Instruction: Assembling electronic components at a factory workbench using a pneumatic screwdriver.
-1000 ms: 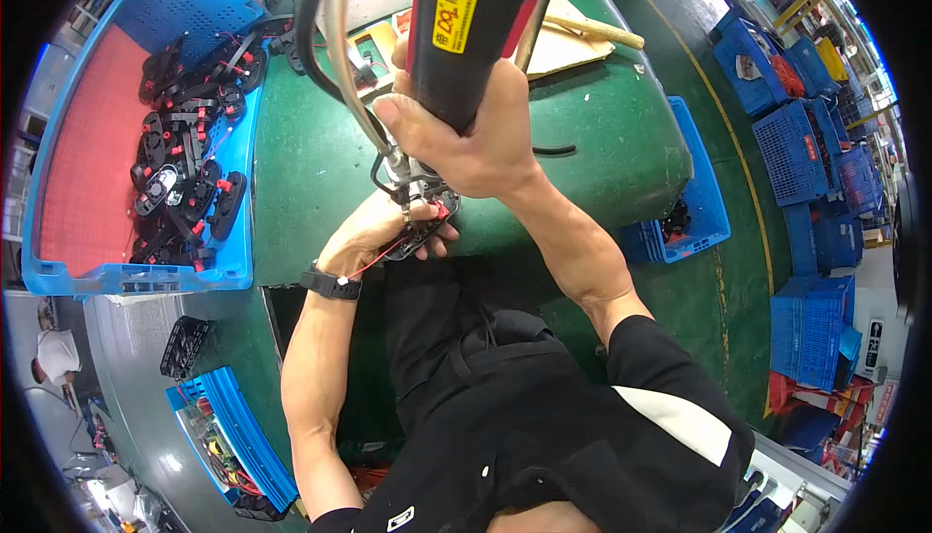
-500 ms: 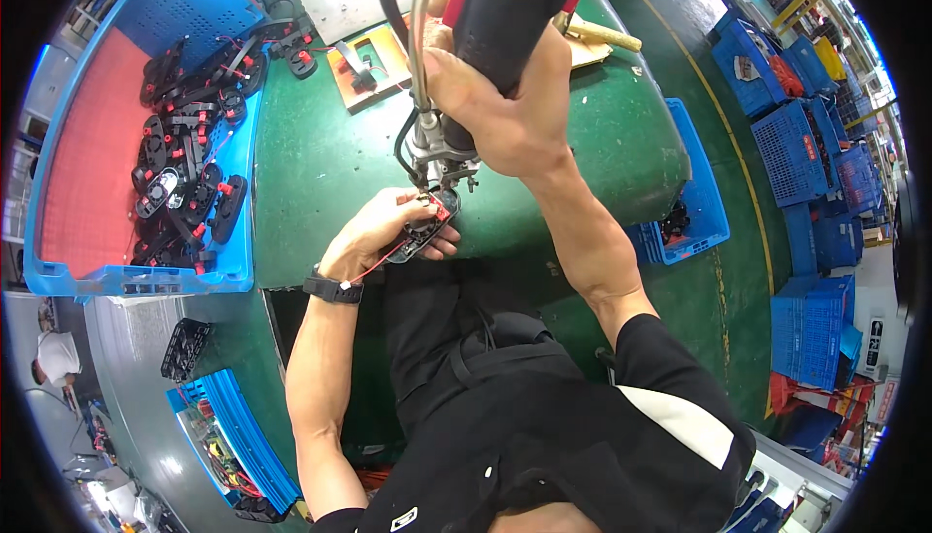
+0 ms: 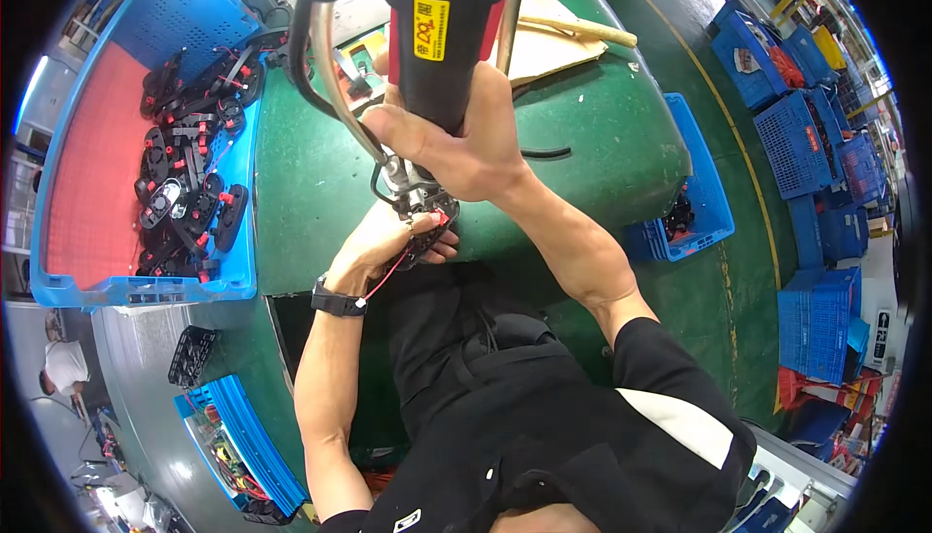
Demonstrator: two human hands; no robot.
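Observation:
My right hand point(image 3: 461, 152) is wrapped round the body of a black and red powered screwdriver point(image 3: 434, 86), which stands nearly upright over the bench edge. Hoses and a metal nose run down its left side. The nose reaches a small black plastic housing point(image 3: 420, 246) with a red piece on it, and the exact contact of the tip is hidden. My left hand point(image 3: 374, 240) grips this housing, thumb on top and fingers underneath. A thin red wire with a white plug point(image 3: 361, 302) trails from the part to my left wrist.
A blue crate point(image 3: 146, 292) with several black and red housings stands on the left of the green bench point(image 3: 602, 135). Behind the screwdriver lie a wooden frame point(image 3: 361, 86) and a stick point(image 3: 578, 28) on cardboard. Another blue crate point(image 3: 714, 198) is beyond the bench's right edge.
My right hand has swung the screwdriver to the left and more upright. Its nose has shifted slightly left and lower over the housing. My left hand stays in nearly the same place.

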